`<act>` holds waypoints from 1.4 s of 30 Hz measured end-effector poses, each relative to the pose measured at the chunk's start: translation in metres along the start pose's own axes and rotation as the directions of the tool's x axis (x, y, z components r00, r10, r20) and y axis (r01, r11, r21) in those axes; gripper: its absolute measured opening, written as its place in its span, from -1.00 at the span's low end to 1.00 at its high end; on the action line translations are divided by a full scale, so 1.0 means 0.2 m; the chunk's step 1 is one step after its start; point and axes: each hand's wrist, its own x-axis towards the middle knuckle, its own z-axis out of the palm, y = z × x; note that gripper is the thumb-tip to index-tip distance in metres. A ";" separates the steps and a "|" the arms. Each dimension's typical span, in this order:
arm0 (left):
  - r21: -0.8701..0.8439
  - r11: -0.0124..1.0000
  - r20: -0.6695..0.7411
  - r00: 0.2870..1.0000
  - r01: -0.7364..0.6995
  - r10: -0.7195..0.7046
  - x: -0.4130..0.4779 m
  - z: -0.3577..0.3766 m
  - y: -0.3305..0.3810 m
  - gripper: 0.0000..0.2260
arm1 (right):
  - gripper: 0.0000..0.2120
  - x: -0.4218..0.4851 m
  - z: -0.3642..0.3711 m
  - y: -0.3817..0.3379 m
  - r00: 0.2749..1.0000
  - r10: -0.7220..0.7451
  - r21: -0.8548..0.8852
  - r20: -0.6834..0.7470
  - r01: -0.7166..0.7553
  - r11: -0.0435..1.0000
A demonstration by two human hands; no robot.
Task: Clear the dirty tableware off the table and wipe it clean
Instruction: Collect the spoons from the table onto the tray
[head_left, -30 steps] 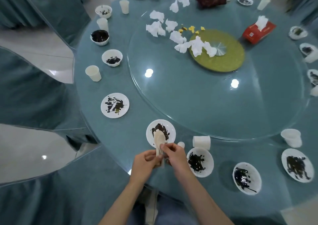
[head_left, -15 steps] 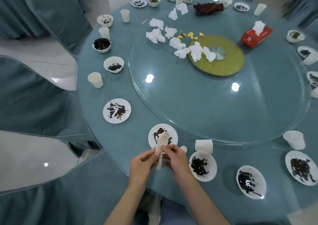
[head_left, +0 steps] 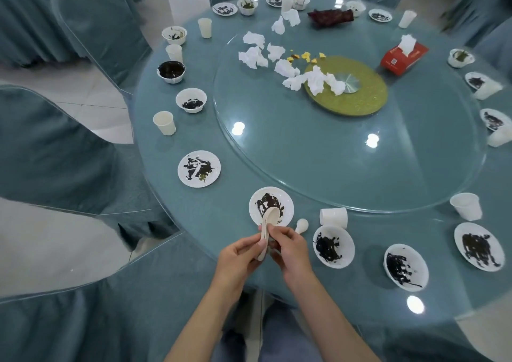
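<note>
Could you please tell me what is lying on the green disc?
Crumpled white tissues cover the left part of the green disc, beside its shiny metal hub. Anything beneath the tissues is hidden.

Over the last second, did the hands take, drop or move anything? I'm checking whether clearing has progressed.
Nothing was taken or let go. The left hand and right hand keep pinching the spoon over the smeared plate, barely shifting. The second spoon, tipped cup and nearby bowl stayed put.

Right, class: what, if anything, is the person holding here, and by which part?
A pale spoon, pinched along its handle by both the left hand and the right hand; its bowl sticks out free.
</note>
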 end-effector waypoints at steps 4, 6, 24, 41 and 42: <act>0.161 0.986 -0.033 0.998 -0.051 0.057 -0.04 -0.04 -0.01 -0.82 | -0.83 -0.05 0.01 0.06 0.988 -0.106 -0.082 -0.109 0.098 0.992; 0.256 0.963 -0.046 0.994 -0.081 0.096 -0.05 -0.06 -0.04 -0.79 | -0.85 -0.09 0.02 0.09 0.978 -0.181 -0.156 -0.105 0.164 0.974; 0.106 0.993 -0.176 0.982 -0.054 0.072 -0.31 -0.29 -0.05 -0.89 | -0.76 0.31 -0.19 0.30 0.856 -0.237 -0.629 -0.460 -0.125 0.768; 0.133 0.991 -0.144 0.989 0.002 0.017 -0.31 -0.37 -0.09 -0.82 | -0.73 0.27 -0.16 0.33 0.862 -0.252 -0.674 -0.441 -0.133 0.727; 0.127 0.992 -0.145 0.989 0.007 0.012 -0.30 -0.38 -0.09 -0.81 | -0.74 0.27 -0.16 0.34 0.867 -0.236 -0.667 -0.439 -0.139 0.733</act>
